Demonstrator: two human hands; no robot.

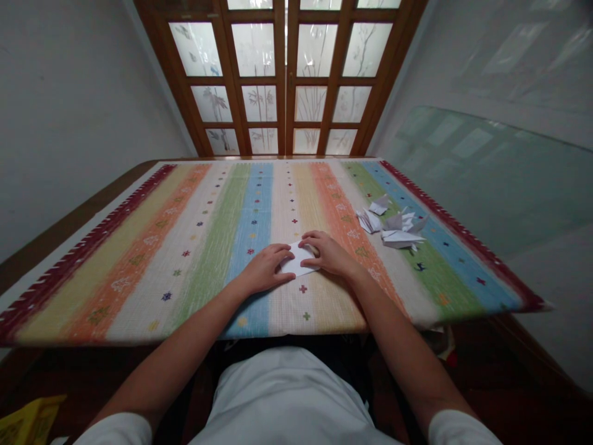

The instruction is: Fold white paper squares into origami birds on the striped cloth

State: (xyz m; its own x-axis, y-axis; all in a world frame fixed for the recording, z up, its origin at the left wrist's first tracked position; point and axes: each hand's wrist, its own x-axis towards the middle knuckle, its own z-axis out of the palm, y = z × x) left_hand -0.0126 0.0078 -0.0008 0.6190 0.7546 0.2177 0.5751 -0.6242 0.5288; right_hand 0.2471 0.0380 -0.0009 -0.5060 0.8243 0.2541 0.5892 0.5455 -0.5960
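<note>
The paper [299,264] lies near the middle front edge of the table [139,259], long side left to right. The left hand [265,269] and right hand [330,253] press it from each side, fingers flat, not gripping.

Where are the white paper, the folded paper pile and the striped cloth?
white paper [296,264], head view, its exposed middle.
folded paper pile [399,237], head view, its largest front piece.
striped cloth [139,259], head view, bare orange stripe at left.

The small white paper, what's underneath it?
The small white folded paper lies on the colourful striped woven cloth. The left hand and right hand rest on top, covering its side edges, so its full shape is hidden.
</note>
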